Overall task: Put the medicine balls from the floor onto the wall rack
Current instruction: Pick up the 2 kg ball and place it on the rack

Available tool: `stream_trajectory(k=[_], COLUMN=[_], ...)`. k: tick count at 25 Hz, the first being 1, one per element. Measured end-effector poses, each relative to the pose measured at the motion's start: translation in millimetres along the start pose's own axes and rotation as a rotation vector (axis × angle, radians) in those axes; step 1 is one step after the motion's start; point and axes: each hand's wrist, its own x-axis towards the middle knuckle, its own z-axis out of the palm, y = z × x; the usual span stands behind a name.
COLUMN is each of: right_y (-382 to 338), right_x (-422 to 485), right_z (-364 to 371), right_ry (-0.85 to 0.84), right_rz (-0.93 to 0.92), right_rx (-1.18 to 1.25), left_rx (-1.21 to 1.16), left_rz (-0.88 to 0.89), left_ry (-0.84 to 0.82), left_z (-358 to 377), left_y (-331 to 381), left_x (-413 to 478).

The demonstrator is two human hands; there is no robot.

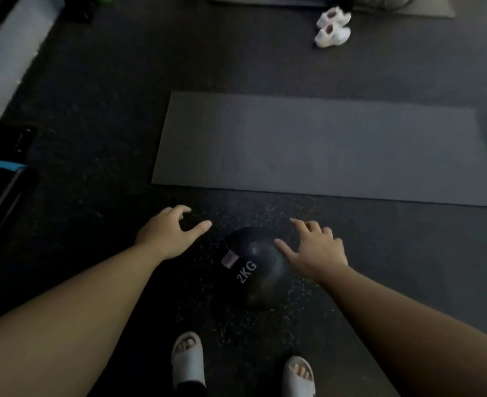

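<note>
Dark medicine ball (pixel 255 267) marked "2KG" on speckled floor (pixel 99 116), btwn both hands, just ahead of feet in pale slides (pixel 187 359). Left hand (pixel 166 234) spread open, beside ball's left, not touching. Right hand (pixel 315 250) open, fingers splayed over ball's right top; contact unclear. Grey mat (pixel 322 150) just beyond ball. White sneakers (pixel 333 28) far off near 2nd mat (pixel 425 10). Wall rack not seen.
</note>
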Motion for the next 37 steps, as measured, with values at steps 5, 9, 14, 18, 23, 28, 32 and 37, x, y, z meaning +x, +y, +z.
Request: stream_trajectory(k=[5,9,14,18,23,28,32,37], right_y=[15,32,35,3,-119,-285,-439,-643], right_x=[130,196,214,187,152,72,-39,-220], right_z=[133,226,250,228,108,-87,-244,-408], right_ry=[-0.043,-0.076,-0.006,0.025,0.127,0.194,0.282,0.384], right_rz=[0.035,0.155,0.138,0.023,-0.236,-0.528,-0.811,-1.19], right_rx=[0.108,0.524,0.733,0.757,0.823,0.913,1.0,0.984], left_rx=[-0.187,-0.512,-1.235,-1.414,-1.535,-1.768,-1.742,-1.646], left_rz=[-0.058,-0.258,-0.567,-0.551,-0.46,-0.122,0.036,0.285], left_ry=[-0.086,-0.227,-0.563,-0.371,-0.13,0.123,0.339,0.744], left_z=[150,274,354,317,119,-153,-357,-584], left_y=[-45,-93,-133,-144,-163,-162,-209,-288], left_x=[142,209,208,182,136,9,-121,-342])
